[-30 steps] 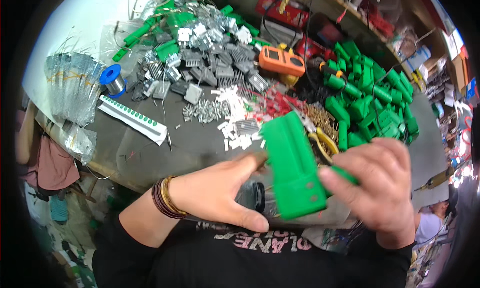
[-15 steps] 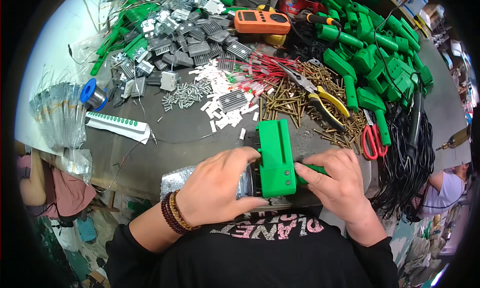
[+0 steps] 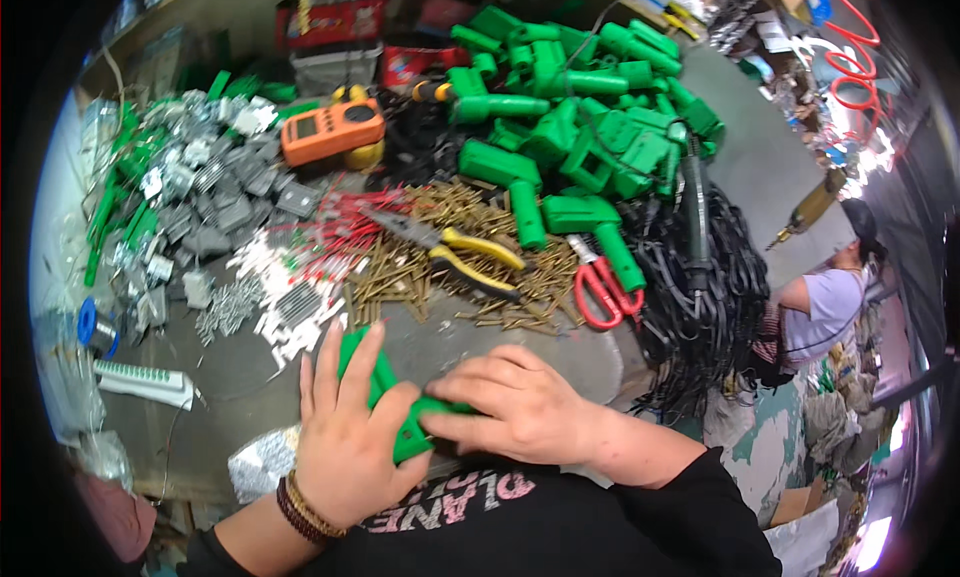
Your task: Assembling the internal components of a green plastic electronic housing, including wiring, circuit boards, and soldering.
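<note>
Green casing (image 3: 411, 437) sits at the bench's (image 3: 582, 359) near edge. Left hand (image 3: 352, 427) splays over it, can't tell if gripping; right hand (image 3: 515, 407) pinches its handle (image 3: 446, 405). Looks like positioning; next move probably calls for steady two-handed control.

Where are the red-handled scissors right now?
In the head view, right of centre: the red-handled scissors lie between the brass screws on their left and the black cables on their right, beside a green handle.
</note>
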The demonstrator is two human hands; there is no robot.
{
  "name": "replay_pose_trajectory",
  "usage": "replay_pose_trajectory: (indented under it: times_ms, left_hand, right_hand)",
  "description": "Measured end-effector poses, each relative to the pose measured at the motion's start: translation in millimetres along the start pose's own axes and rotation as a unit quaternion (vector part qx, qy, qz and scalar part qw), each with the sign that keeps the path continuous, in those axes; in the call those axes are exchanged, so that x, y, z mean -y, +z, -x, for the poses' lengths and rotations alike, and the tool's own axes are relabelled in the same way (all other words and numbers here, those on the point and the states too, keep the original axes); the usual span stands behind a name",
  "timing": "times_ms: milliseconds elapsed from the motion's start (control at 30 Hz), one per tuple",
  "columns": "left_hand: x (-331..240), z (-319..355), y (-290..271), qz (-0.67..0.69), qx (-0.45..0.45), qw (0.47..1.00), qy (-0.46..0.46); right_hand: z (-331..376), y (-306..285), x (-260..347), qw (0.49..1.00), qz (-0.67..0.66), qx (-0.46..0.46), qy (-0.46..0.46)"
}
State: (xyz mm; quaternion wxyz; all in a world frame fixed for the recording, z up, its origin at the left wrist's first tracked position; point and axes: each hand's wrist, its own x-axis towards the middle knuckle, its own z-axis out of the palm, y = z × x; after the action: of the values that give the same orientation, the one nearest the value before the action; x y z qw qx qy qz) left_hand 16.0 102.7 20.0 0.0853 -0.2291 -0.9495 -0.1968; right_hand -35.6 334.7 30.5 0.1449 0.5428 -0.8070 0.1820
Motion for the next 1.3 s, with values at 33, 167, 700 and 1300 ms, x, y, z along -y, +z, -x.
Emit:
replay_pose_trajectory:
  times_ms: [33, 167, 700, 1300]
  left_hand:
    - [1.4, -1.6, 2.0, 0.002, -0.008, 1.000, 0.010]
    - [1.0, -0.9, 0.9, 0.045, -0.006, 0.999, 0.019]
    - [1.9, 0.1, 3.2, 0.060, 0.007, 0.998, 0.003]
    - [0.6, -4.7, 4.1, 0.049, 0.001, 0.998, 0.038]
  right_hand:
    - [1.4, -16.8, -12.0, 0.998, -0.055, 0.006, -0.030]
    - [79.6, -107.8, -149.8, 0.833, 0.397, -0.198, 0.331]
    - [80.6, -63.7, -55.3, 0.747, -0.621, -0.236, 0.040]
    - [59.8, 5.1, 15.2, 0.367, -0.805, -0.414, 0.213]
